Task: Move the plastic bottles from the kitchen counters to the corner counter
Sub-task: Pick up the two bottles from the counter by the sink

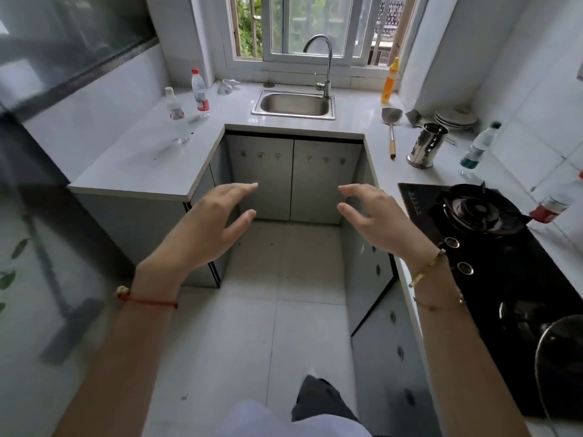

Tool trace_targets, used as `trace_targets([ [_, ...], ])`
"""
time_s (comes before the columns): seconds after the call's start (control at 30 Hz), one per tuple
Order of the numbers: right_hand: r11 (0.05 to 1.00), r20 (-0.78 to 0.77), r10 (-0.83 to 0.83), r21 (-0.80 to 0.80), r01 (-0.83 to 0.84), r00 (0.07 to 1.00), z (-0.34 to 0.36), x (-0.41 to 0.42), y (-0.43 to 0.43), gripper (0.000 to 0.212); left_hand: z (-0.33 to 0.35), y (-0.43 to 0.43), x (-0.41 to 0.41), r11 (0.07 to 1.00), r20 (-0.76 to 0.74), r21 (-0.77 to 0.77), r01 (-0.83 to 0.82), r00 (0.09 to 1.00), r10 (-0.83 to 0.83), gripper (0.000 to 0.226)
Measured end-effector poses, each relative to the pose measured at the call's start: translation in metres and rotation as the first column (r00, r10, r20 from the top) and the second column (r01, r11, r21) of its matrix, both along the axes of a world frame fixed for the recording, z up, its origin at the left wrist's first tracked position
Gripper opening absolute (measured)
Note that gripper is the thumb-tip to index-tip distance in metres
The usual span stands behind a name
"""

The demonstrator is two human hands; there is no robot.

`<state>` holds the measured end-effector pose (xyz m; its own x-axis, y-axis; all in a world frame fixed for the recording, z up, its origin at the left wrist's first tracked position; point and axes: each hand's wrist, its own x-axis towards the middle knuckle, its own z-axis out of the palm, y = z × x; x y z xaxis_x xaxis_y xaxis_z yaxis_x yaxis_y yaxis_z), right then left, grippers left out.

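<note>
Two clear bottles, a white-capped bottle and a red-capped bottle, are standing on the left tabletop. The left hand and right hand are hovering mid-room, each grip wide and empty. A green-capped bottle and a red-labelled bottle are sitting on the right tabletop.

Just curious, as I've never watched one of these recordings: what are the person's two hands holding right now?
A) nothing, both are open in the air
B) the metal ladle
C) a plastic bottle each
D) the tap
A: the left hand and right hand hover with fingers spread over the floor, touching nothing.
</note>
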<state>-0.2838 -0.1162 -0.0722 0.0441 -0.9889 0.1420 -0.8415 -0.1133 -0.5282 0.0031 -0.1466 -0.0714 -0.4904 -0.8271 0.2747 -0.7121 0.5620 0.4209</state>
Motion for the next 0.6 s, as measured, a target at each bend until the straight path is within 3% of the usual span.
trace_targets([
  [0.6,0.995,-0.031,0.09,0.047,-0.088,0.996,-0.013,-0.065,-0.203,0.04,-0.025,-0.174,-0.068,0.98,-0.031,0.098,-0.173,0.984,0.177,0.047],
])
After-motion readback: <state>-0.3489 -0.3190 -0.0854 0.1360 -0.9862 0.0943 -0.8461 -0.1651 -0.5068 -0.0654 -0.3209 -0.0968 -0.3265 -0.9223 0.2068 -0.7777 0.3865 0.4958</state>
